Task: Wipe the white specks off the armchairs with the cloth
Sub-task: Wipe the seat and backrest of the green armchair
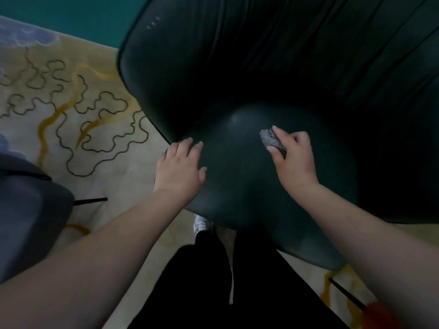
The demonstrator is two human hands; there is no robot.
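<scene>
A dark green leather armchair (237,74) fills the upper and middle part of the view. My right hand (293,157) is shut on a bunched grey cloth (272,140) and presses it against the rounded front of the seat cushion. My left hand (180,167) lies flat with fingers apart on the left edge of the same cushion, holding nothing. A few white specks (152,22) show on the chair's upper left arm. A faint pale smudge (236,119) sits on the cushion between my hands.
A cream rug (78,119) with dark squiggles and yellow streaks lies to the left. A grey chair (28,210) with a thin black leg stands at the lower left. My black trousers and a white shoe (201,223) are below the cushion. Teal floor runs along the top left.
</scene>
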